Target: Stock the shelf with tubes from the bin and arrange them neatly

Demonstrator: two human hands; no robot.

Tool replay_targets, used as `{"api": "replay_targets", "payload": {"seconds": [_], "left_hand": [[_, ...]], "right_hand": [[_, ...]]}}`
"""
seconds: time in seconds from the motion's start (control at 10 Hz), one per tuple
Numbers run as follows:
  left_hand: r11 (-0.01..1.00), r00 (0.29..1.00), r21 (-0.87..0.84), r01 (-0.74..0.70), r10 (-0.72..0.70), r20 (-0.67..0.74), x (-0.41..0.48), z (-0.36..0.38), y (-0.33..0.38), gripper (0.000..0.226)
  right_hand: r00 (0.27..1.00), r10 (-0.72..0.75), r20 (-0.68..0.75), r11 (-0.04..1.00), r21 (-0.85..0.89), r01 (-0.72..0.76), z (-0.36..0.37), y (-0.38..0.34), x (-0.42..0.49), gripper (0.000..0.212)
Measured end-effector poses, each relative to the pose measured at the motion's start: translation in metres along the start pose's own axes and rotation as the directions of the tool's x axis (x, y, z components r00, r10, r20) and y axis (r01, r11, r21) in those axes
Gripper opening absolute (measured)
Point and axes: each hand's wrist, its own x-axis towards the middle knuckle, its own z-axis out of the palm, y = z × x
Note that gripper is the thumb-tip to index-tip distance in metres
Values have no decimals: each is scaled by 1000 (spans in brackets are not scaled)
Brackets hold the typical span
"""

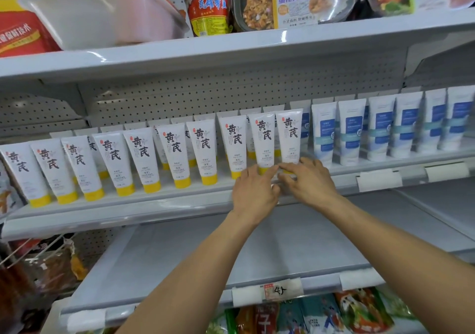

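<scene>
- Fingers (266,172) of the left hand (254,192) lie nearly straight, touching the second-last tube (262,138) in the yellow-capped row (110,158).
- Right hand (308,182) bends over the last tube (290,133); whether it pinches, I cannot tell.
- White bin (102,12) sits above the row's left end, contents hidden.
</scene>
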Motion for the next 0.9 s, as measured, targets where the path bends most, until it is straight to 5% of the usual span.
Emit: {"api": "replay_targets", "payload": {"seconds": [0.6, 0.9], "left_hand": [[999, 999, 43, 23, -25, 45, 3, 0, 1, 55], [1000, 979, -5, 24, -25, -200, -26, -21, -13, 37]], "right_hand": [[998, -6, 63, 1000, -25, 8, -8, 2, -2, 44], [989, -22, -148, 1000, -24, 19, -26, -12, -41, 33]]}}
